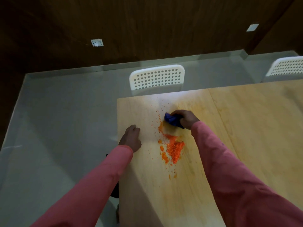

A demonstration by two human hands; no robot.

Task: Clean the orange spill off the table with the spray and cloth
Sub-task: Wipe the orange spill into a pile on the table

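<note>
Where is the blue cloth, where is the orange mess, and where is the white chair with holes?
Crumpled blue cloth [172, 120], head view: on its bunched middle, left of the right hand.
Orange granular spill [175, 149], head view: on its thickest heap.
White perforated plastic chair [156, 78], head view: on the middle of its backrest.

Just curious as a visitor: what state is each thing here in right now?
Blue cloth: bunched, gripped by right hand.
Orange spill: still on the table, crumbs scattered.
Left hand: resting on the table edge, holding nothing.
White chair: pushed to the table.
</note>
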